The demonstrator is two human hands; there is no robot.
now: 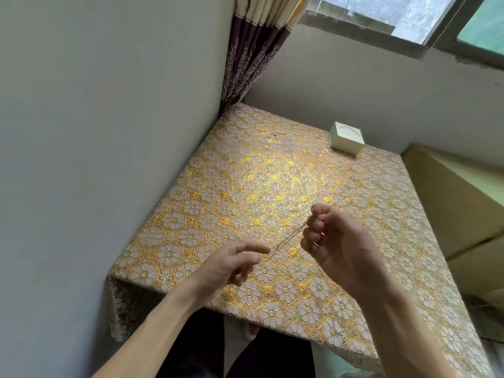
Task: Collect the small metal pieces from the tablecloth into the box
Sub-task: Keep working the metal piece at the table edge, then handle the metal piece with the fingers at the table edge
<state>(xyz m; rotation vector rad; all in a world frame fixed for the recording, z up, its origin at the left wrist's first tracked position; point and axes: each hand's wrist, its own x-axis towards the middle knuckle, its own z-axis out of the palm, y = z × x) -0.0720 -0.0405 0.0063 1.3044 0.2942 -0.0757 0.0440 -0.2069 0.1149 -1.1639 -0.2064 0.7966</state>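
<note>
A thin metal chain (pixel 290 236) hangs above the gold floral tablecloth (pixel 245 186). My right hand (pixel 341 249) pinches its upper end with curled fingers. My left hand (pixel 231 264) is just below and left of it, thumb and forefinger extended toward the chain's lower end; I cannot tell if they touch it. A small white box (pixel 345 138) stands closed at the far right of the table, with a thin wire-like piece lying on its lid. One small metal piece (pixel 274 135) lies on the cloth at the back.
A grey wall runs along the table's left side and a curtain (pixel 253 50) hangs in the back corner. Cardboard boxes (pixel 458 203) stand against the table's right edge. My legs are below the near edge.
</note>
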